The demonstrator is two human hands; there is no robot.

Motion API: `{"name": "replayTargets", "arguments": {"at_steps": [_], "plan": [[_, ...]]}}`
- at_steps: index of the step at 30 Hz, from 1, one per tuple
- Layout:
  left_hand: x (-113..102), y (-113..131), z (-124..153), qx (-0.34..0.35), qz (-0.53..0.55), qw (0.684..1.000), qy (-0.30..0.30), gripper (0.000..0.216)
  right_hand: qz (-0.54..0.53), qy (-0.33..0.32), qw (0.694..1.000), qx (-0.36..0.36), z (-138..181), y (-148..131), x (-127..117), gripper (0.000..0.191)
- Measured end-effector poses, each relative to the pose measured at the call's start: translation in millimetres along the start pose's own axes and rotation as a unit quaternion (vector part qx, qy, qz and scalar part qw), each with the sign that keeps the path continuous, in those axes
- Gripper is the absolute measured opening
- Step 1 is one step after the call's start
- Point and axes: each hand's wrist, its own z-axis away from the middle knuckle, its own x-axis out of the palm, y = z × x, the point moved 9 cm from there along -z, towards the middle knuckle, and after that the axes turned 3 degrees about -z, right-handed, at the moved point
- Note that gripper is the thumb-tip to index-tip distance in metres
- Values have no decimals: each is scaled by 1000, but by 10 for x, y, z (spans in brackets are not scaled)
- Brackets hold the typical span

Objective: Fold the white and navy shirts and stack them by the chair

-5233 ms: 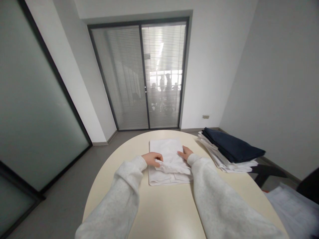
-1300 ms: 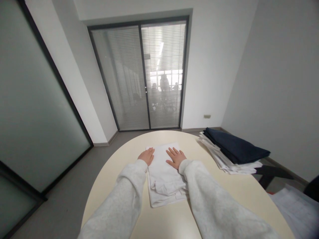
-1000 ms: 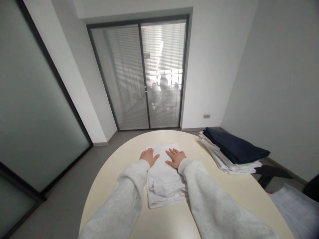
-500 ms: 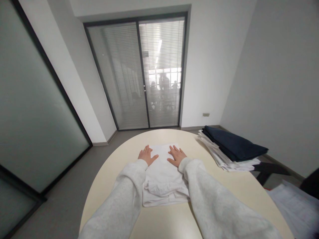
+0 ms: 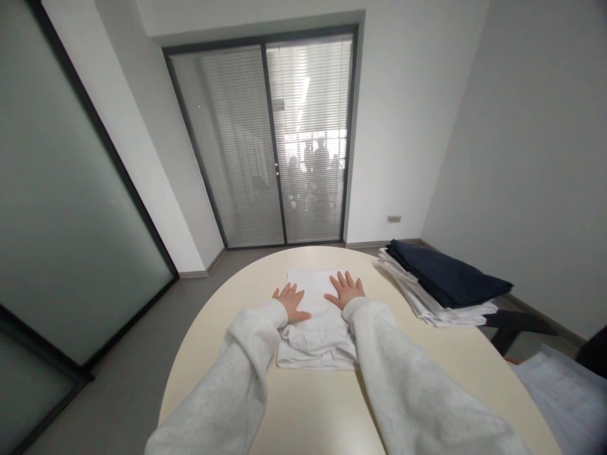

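Observation:
A white folded garment (image 5: 318, 300) lies in the middle of the round table, its near end bunched into wrinkles and layered folds. Flat on its left side rests my left hand (image 5: 291, 302), fingers spread. My right hand (image 5: 346, 289) presses on the upper right edge of the cloth, fingers spread too. Neither hand grips anything. Light grey sleeves cover both of my arms and hide part of the garment's right edge.
On the table's right edge sits a stack of white folded clothes (image 5: 422, 309) topped by a dark navy folded garment (image 5: 448, 272). Beyond the pale round table (image 5: 208, 328) are glass doors (image 5: 308, 189) with blinds. White cloth (image 5: 564, 392) lies lower right, beside a dark chair part (image 5: 519, 321).
The white garment's near edge has moved away from me. My left hand has shifted slightly nearer and to the right; my right hand has moved a little right and farther out.

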Motion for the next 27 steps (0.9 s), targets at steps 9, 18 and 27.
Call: {"name": "replayTargets", "arguments": {"at_steps": [9,18,27], "plan": [[194,16,-170,36,11,999,37,84,-9,7,998,55,84,344,-176,75],[36,-591,-211,-109,34,983,141,64,-132,-38,956,-257,251,-442,16,66],[-246,203,23,179,72,968,161,69,-34,-27,980,-196,174,-294,-127,42]]}}
